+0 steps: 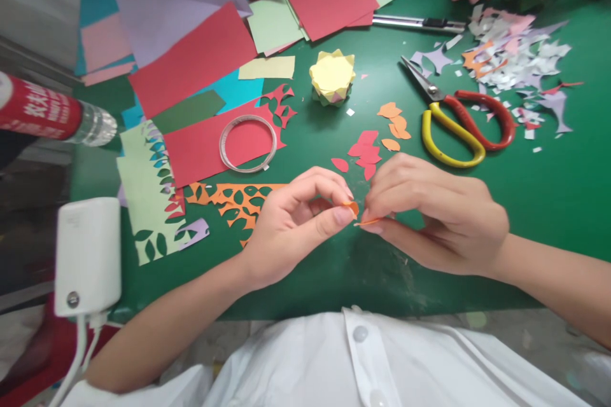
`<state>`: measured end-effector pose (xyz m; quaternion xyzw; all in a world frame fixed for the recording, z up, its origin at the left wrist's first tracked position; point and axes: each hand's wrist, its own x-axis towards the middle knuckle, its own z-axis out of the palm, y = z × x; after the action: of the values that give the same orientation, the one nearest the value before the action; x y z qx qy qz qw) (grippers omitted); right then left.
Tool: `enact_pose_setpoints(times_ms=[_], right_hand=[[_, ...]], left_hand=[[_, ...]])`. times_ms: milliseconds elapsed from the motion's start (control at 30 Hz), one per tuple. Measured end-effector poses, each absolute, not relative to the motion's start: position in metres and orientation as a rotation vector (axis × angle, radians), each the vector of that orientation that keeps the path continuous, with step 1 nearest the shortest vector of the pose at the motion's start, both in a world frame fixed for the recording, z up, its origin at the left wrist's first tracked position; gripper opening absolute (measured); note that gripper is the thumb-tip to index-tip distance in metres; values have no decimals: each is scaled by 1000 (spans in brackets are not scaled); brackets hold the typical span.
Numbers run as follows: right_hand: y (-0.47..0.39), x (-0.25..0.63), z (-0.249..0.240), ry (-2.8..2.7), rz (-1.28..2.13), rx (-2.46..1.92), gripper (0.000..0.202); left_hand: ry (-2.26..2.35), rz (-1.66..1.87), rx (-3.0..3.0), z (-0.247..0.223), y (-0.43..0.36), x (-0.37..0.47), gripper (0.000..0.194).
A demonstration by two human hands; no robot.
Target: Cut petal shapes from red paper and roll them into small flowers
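Observation:
Between thumb and fingers, my left hand (298, 219) pinches a small curved orange paper petal (352, 208). Close beside it, my right hand (432, 213) grips a thin orange paper strip or petal (370, 222), seen nearly edge-on. The two pieces are very near each other; I cannot tell whether they touch. Just beyond my fingers lie loose red paper petals (366, 151) and orange paper petals (395, 121). Farther off stands a small yellow layered paper flower (333, 76). Scissors (453, 111) with one red and one yellow handle rest open above my right hand.
Left are a roll of clear tape (248, 144), cut-out orange paper (233, 200), pale green paper (147, 203), red sheets (193, 57), a bottle (42, 108) and a white power bank (88, 254) with cables. A utility knife (420, 23) and paper scraps (515, 51) lie at the back right.

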<state>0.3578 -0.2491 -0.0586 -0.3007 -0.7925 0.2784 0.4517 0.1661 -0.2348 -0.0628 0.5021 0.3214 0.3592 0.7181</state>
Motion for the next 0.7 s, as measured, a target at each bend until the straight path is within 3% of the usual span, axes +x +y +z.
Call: enact_pose_setpoints(times_ms=[700], right_hand=[[-250,358,-59,-1953,702,-753,12]], left_hand=[[685,770,1245,-61,-236,163,4]])
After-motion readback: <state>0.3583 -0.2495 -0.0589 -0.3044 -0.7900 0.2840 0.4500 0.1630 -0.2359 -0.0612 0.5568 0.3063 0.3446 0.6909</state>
